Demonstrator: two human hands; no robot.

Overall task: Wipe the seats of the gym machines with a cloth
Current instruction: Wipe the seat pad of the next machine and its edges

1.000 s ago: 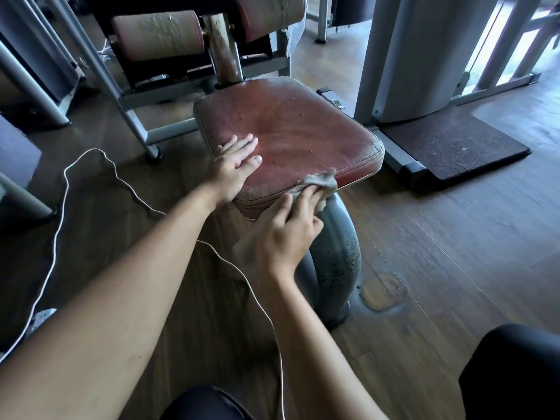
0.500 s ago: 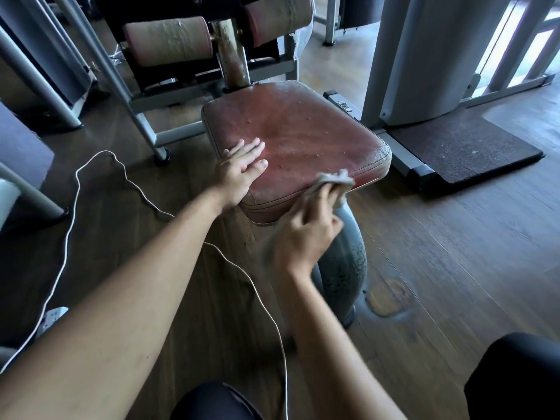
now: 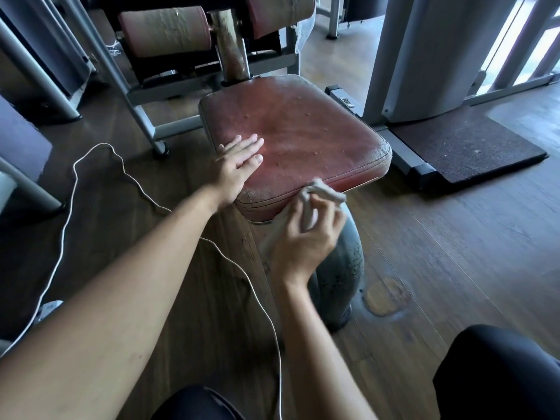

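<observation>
A worn red-brown padded seat (image 3: pixel 303 137) of a gym machine sits on a thick grey post (image 3: pixel 342 262) in the middle of the view. My left hand (image 3: pixel 239 165) lies flat on the seat's near left corner, fingers straight. My right hand (image 3: pixel 306 234) grips a crumpled grey cloth (image 3: pixel 321 192) and holds it against the seat's near front edge. Part of the cloth hangs down under my palm. The hand and cloth are blurred by motion.
Two worn roller pads (image 3: pixel 163 31) and a grey metal frame (image 3: pixel 145 122) stand behind the seat. A grey weight-stack column (image 3: pixel 424 56) and dark rubber mat (image 3: pixel 466 147) are on the right. A white cord (image 3: pixel 91 159) trails over the wooden floor. My dark-clad knees fill the bottom.
My right hand has slid the cloth rightwards along the seat's front edge. My left hand has stayed flat on the seat. The camera has moved a little closer.
</observation>
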